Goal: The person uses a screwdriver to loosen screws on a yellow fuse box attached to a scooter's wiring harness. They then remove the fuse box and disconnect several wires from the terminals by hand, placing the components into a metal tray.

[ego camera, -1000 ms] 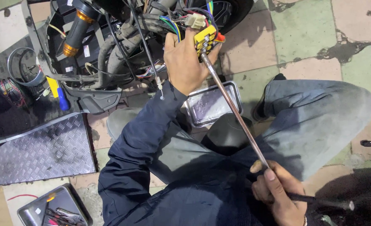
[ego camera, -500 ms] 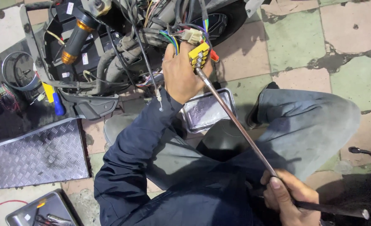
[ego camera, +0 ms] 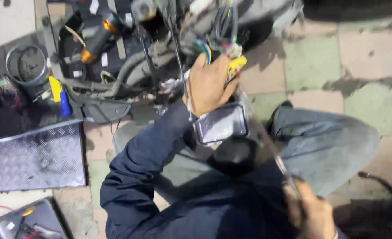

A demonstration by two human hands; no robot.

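only the head view here, and it's pretty blurry. upper middle of the frame, the left hand point(ego camera: 210, 84) has its fingers curled around a yellow connector point(ego camera: 237, 65) at the end of a bundle of coloured wires point(ego camera: 218, 33) hanging out of the opened-up scooter point(ego camera: 129, 66). the connector pokes out at the upper right of that hand, right up against the wires.

lower right, the right hand point(ego camera: 310, 211) is wrapped around the near end of a long metal rod point(ego camera: 272, 150). the rod runs diagonally up toward the left hand, but it's smeared, so i can't tell whether its tip touches the connector. those fingers look closed on the rod, though the blur hides detail.

just under the left wrist there's a small mirror point(ego camera: 221, 123), sitting above the person's knees. upper left has a round gauge point(ego camera: 25, 65) and a yellow and blue tool point(ego camera: 59, 95) beside the scooter's frame. middle left, a metal checker plate point(ego camera: 32, 157) lies flat on the tiled floor point(ego camera: 328, 57). bottom left corner shows a dark tray point(ego camera: 32, 221) with bits in it.
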